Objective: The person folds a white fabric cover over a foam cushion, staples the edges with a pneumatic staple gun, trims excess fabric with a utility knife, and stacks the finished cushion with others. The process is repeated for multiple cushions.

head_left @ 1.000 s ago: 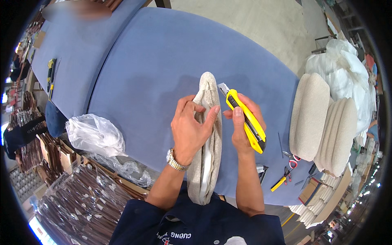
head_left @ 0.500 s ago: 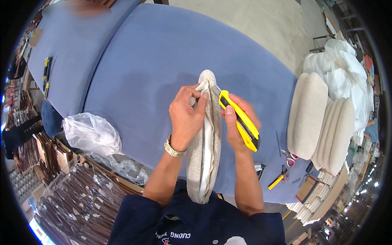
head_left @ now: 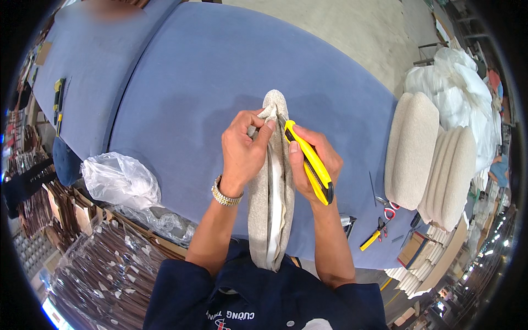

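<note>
A long beige fabric cushion [head_left: 258, 220] stands on its edge in front of me, one end near my body. Its seam gapes along the length, and white filling [head_left: 275, 203] shows inside. With my left hand [head_left: 242, 146] I pinch the fabric near the cushion's far end. My right hand [head_left: 319, 159] is closed round a yellow and black utility knife [head_left: 312, 162]. The knife's tip touches or nearly touches the seam beside my left fingertips; the blade's exact contact is too small to tell.
Several beige cushions [head_left: 412, 148] stand at the table's right, beside white plastic wrapping [head_left: 454, 91]. Red-handled scissors [head_left: 391, 209] and yellow-handled pliers [head_left: 371, 240] lie nearby. A clear plastic bag [head_left: 121, 180] sits on the left edge of the blue table [head_left: 192, 71]. Another knife [head_left: 59, 93] lies far left.
The knife in my right hand has moved left, its tip now closer to the seam by my left fingers. My left hand still pinches the cushion's fabric.
</note>
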`<state>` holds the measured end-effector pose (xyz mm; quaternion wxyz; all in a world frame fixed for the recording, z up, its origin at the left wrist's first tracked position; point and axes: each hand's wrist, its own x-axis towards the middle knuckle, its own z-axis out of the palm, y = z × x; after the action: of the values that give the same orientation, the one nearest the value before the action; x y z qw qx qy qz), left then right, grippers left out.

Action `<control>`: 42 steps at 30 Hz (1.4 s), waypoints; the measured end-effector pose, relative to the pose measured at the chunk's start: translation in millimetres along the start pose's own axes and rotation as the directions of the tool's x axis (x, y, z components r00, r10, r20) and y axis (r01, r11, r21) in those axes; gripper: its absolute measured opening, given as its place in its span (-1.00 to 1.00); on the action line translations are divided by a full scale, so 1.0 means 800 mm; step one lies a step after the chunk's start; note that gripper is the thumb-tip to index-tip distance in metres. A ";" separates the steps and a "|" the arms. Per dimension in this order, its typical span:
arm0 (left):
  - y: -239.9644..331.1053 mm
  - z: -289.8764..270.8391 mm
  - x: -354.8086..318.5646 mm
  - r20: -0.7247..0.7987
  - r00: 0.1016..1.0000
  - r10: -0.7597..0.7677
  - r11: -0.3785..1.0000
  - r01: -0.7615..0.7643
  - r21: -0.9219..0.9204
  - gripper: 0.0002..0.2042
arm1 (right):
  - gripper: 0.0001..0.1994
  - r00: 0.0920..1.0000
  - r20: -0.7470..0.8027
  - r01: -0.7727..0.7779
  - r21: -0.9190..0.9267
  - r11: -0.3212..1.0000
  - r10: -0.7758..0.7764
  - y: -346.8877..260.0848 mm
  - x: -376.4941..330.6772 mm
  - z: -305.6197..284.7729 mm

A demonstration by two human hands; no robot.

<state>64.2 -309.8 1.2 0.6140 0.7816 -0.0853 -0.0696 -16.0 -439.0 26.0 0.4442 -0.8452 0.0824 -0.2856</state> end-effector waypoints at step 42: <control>0.004 -0.033 -0.015 0.372 0.916 -0.149 0.575 0.387 -0.721 -0.82 | -0.79 0.957 -0.126 -0.233 0.205 0.951 0.262 -0.050 -0.095 -0.080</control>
<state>58.1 -282.8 10.7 0.8560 0.4218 -0.0088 -0.2988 -118.6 -430.7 54.8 0.5468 -0.7582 0.1942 -0.2975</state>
